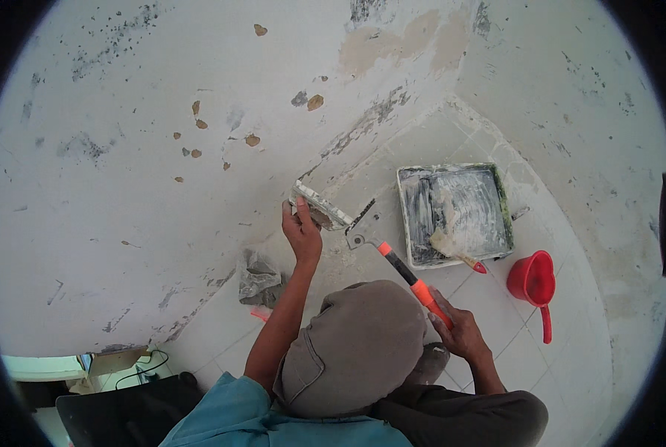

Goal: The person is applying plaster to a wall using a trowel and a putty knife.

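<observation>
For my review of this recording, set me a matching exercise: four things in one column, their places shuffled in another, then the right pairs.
Things
1. Orange-handled tool
2. Brush
3. Red dipper
4. Plastic bag

Places
A. Right of the tray
B. In the right hand
C. Left of the left forearm
D. In the tray, handle over its rim

Pairs: 1-B; 2-D; 3-A; 4-C

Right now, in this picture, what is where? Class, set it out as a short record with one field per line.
Left hand: gripping a flat, white-edged slab
Right hand: holding an orange-and-black-handled scraper
Scraper head: close to the slab; contact unclear
Tray: smeared white and grey, on the tiled floor
Brush: in the tray, handle over its rim
Red dipper: right of the tray
Wall: white, chipped
</observation>
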Demonstrator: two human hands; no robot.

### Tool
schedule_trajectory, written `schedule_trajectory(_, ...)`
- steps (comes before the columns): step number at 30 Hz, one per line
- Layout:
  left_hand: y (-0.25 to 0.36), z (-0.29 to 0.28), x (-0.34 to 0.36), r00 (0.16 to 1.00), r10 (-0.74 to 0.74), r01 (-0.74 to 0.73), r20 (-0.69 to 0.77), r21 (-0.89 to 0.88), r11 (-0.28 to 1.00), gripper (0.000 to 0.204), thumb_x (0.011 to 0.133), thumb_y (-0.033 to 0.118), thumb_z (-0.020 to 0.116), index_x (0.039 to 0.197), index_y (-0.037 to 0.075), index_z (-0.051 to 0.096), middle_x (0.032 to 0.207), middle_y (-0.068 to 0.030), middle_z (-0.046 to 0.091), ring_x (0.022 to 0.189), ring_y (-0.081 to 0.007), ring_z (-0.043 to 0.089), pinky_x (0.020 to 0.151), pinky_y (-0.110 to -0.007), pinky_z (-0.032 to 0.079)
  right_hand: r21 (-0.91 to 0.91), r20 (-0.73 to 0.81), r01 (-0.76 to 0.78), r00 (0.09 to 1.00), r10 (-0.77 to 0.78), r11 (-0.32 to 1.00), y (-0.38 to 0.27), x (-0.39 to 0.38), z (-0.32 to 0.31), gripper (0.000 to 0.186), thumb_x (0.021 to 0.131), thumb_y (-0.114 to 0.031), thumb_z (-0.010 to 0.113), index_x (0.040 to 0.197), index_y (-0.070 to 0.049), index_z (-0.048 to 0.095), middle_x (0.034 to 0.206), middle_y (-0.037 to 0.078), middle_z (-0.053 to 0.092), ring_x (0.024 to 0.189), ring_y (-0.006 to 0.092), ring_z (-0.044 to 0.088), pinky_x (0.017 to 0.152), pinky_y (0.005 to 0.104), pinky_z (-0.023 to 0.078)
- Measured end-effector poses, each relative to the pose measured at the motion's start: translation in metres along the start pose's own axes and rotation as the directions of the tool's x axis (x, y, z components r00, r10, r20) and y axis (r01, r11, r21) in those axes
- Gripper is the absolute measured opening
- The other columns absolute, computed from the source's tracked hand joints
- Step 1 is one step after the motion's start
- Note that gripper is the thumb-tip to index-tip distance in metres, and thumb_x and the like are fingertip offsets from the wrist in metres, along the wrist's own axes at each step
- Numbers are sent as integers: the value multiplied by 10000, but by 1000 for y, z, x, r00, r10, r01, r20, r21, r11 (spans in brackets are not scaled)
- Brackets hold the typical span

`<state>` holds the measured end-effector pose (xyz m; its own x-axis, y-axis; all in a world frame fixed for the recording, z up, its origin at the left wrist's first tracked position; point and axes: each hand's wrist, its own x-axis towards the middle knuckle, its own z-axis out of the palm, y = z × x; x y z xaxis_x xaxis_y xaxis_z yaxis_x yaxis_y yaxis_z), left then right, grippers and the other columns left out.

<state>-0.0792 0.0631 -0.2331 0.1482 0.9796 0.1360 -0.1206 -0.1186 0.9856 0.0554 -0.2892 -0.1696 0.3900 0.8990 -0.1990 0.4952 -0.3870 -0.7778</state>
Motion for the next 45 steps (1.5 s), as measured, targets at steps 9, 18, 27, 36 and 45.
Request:
schedule_trajectory(9, -4, -6, 1, 997, 78, -79, 20, 22, 997, 303, 1102, 329, 502, 984, 50, 494, 693, 9, 544, 571, -35, 479, 471, -246, 369, -33, 60, -83, 995, 84, 996, -7, 2, -1, 611, 1003, -177, 638, 1570, -121, 417, 889, 256, 725, 847, 413, 742, 781, 408, 562)
schedule_trajectory(18, -4, 1, -13, 999, 26, -32, 32, 189, 982, 312, 1100, 281, 505, 1128, -29, 494, 798, -49, 606, 634, -50, 524, 502, -260, 393, 62, 4, -57, 998, 57, 996, 1, 2, 8, 612, 1026, -210, 602, 1592, -154, 374, 777, 254, 680, 750, 447, 704, 708, 450, 553)
schedule_trajectory(27, -16, 12, -31, 950, 311, -289, -22, 313, 905, 261, 1062, 191, 552, 1127, -32, 434, 777, -142, 662, 643, -156, 655, 528, -306, 464, 89, -147, 177, 976, -163, 980, 10, 9, 29, 604, 1051, -207, 563, 1603, -102, 341, 901, 209, 716, 799, 334, 733, 758, 393, 552)
schedule_trajectory(36, -31, 3, -33, 882, 470, -452, 38, 354, 819, 343, 1039, 159, 580, 1227, -69, 406, 879, -163, 674, 659, -197, 671, 573, -321, 524, 632, 206, -281, 959, 193, 723, -22, 13, 22, 593, 1065, -276, 566, 1596, -96, 373, 824, 4, 567, 654, 96, 491, 638, 279, 464)
schedule_trajectory(45, -36, 6, -33, 873, 486, -423, -49, 421, 802, 417, 1029, 126, 598, 1293, -104, 372, 1127, -264, 636, 1100, -274, 660, 887, -324, 520, 560, 23, -216, 969, 245, 800, -11, 14, 9, 610, 1063, -248, 550, 1615, -109, 333, 791, -21, 522, 662, 65, 475, 598, 258, 444)
